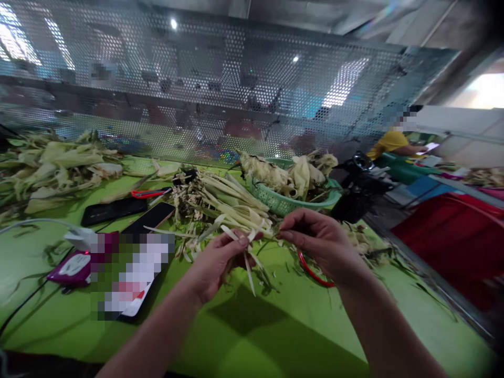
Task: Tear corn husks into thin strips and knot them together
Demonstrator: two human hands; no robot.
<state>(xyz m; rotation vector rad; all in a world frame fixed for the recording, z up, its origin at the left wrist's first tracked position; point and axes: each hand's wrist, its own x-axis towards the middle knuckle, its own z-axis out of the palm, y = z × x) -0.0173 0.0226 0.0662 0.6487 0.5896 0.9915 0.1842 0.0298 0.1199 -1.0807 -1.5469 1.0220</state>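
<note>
Above the green table (252, 346), my left hand (214, 265) is closed in a pinch on several pale corn husk strips (249, 274), which cross and fan out from its fingertips. My right hand (318, 239) is just to the right, thumb and forefinger pressed together on what looks like a thin dark strand of husk (270, 242). The strand runs toward the left hand's strips. Beneath my right hand, a red curved handle (315, 273) lies on the table; the rest of that tool is hidden. Behind both hands lies a bundle of cut corn husks (230, 197).
A green basket (275, 202) of husks stands behind. More husks (59, 165) are heaped at left. Phones (114, 210), a purple power bank (73, 268) with cables and a red-handled tool (145, 194) lie left. A perforated metal screen (197, 89) borders the back. A person in yellow (391, 143) sits far right.
</note>
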